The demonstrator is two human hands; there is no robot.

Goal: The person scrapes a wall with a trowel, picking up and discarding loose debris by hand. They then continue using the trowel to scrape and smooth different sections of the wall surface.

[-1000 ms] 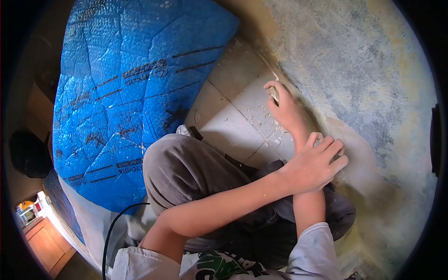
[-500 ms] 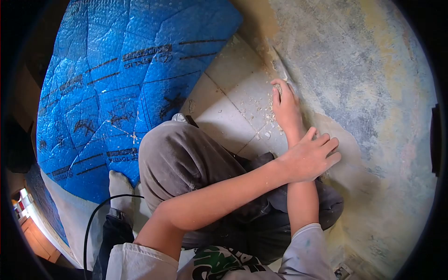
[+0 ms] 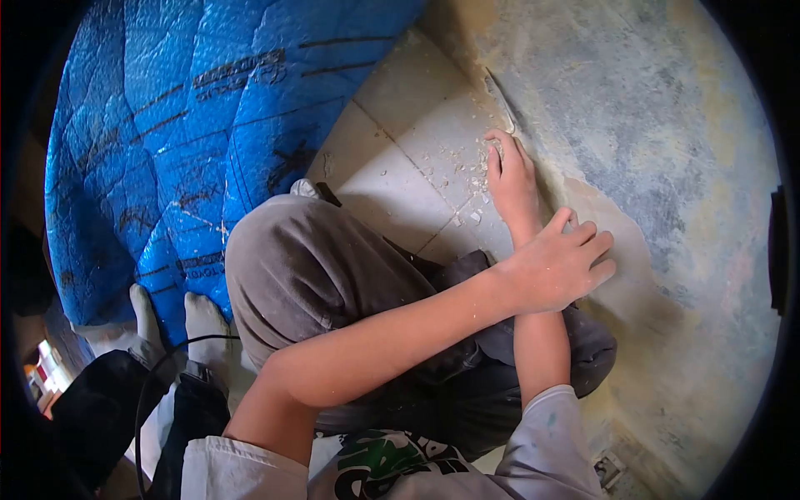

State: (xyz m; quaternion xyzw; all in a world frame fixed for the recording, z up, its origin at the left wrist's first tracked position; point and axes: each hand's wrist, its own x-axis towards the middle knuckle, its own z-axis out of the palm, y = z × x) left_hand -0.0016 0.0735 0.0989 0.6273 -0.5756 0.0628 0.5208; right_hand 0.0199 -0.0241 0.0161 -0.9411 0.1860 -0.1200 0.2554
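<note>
My right hand (image 3: 514,187) reaches down at the foot of the wall, its fingers curled round some pale plaster chips (image 3: 468,167) on the floor tiles. Just beyond its fingertips, a thin, pointed, blade-like strip (image 3: 502,104) lies along the base of the wall. My left forearm crosses over the right one. The left hand (image 3: 560,265) is open above the right forearm, fingers spread and slightly bent toward the wall, with nothing in them.
The patchy, scraped wall (image 3: 633,150) rises close on the right. A blue quilted sheet (image 3: 167,158) covers the left side. Another person's socked feet (image 3: 204,321) stand at its lower edge, near a black cable (image 3: 150,392). My bent knee (image 3: 283,258) fills the middle.
The view has shifted slightly, and more of the other person's feet and legs shows at left. The right hand's fingers have moved a little over the chips. My left hand stays over the right forearm.
</note>
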